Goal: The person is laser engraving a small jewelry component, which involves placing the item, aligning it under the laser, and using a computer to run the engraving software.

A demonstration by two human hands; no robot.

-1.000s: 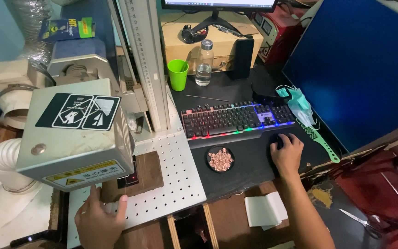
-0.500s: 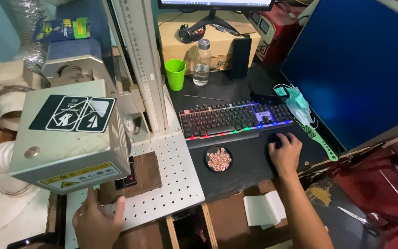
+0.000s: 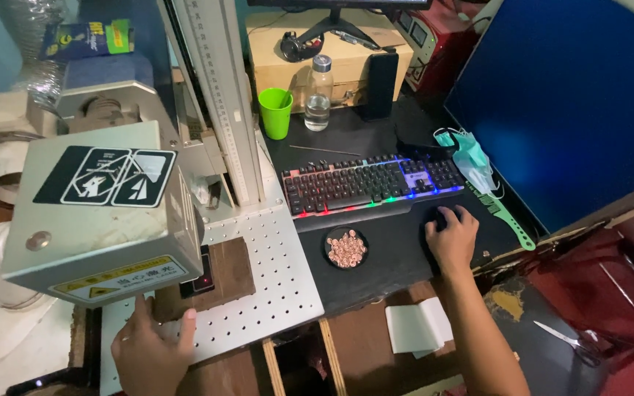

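Observation:
My right hand (image 3: 450, 238) lies curled over a black mouse (image 3: 440, 216) on the dark desk mat, just below the backlit keyboard (image 3: 370, 182). My left hand (image 3: 148, 350) rests at the front edge of the white perforated plate (image 3: 273, 286), under the grey boxy machine head (image 3: 104, 213). Its thumb points up toward a brown slab (image 3: 225, 271) lying on the plate. A small dark item with a red light (image 3: 201, 277) sits at the slab's left edge. A round black dish of small copper pieces (image 3: 346, 248) sits between the plate and the mouse.
A large dark monitor (image 3: 574, 103) stands at right with a teal face mask (image 3: 471, 158) and a green plastic strip (image 3: 508, 213) beside it. A green cup (image 3: 276, 111), a clear bottle (image 3: 318, 92) and a wooden box (image 3: 317, 51) stand behind. Folded white paper (image 3: 418, 326) and scissors (image 3: 574, 343) lie near the front.
The view has shifted slightly. My left hand stays at the plate's front edge with small finger shifts. My right hand stays on the mouse.

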